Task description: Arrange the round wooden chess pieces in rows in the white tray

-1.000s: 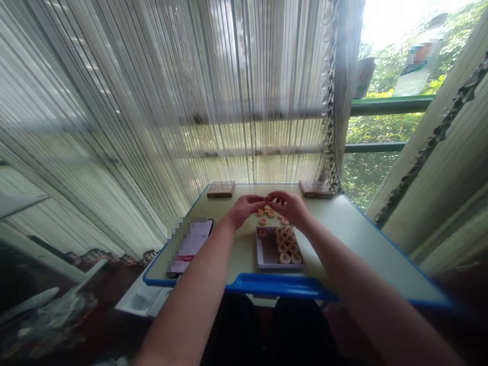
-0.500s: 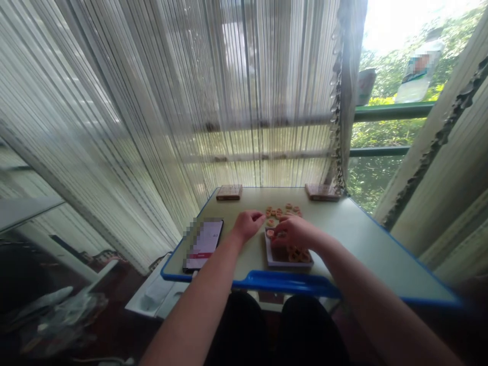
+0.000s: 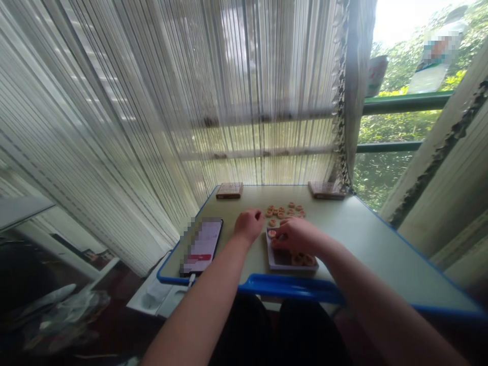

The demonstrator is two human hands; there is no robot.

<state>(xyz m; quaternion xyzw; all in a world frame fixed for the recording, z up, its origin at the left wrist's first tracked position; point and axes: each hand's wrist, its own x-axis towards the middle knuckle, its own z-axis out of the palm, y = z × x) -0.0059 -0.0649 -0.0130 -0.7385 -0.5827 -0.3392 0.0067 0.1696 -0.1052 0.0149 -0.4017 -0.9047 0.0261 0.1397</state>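
Worked over the counter (image 3: 369,244). Had the open box (image 3: 290,267) under the right hand (image 3: 299,234), probably for short reaches, and the phone (image 3: 202,245) left of the left hand (image 3: 249,223), likely for viewing. Curled the left fingers loosely; couldn't tell whether around anything. Bent the right fingers into the box, beside one red-marked xiangqi piece (image 3: 272,233); couldn't confirm a grip. Had loose xiangqi pieces (image 3: 281,215) just beyond the right hand.

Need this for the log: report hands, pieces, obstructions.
Right hand over box, partly hiding boxed pieces. Left hand curled, left of box. Loose pieces beyond box.
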